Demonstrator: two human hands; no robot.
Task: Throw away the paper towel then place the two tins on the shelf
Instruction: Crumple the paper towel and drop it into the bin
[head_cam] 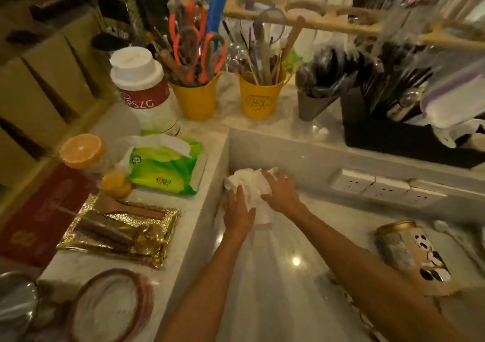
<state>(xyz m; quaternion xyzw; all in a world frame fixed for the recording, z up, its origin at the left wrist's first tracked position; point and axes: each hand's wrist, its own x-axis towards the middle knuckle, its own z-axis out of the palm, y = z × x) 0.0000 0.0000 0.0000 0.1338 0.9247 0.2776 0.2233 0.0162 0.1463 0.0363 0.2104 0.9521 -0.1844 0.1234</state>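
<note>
A crumpled white paper towel (250,185) lies in the far left corner of the lower marble counter (288,276). Both of my hands rest on it: my left hand (237,212) presses its near edge, and my right hand (280,191) covers its right side with fingers curled over the paper. A tin with a gold lid and panda pictures (412,252) lies on its side at the right of the counter, beyond my right forearm. A second tin is partly hidden under my right arm near the bottom; only a patterned edge (351,302) shows.
The raised ledge (183,218) on the left carries a green tissue pack (165,166), a gold snack packet (120,229), a halved orange on a jar (81,150) and a round lid (110,307). Yellow utensil buckets (257,100) and a black cutlery box (393,137) stand behind. Wall sockets (367,184) line the back.
</note>
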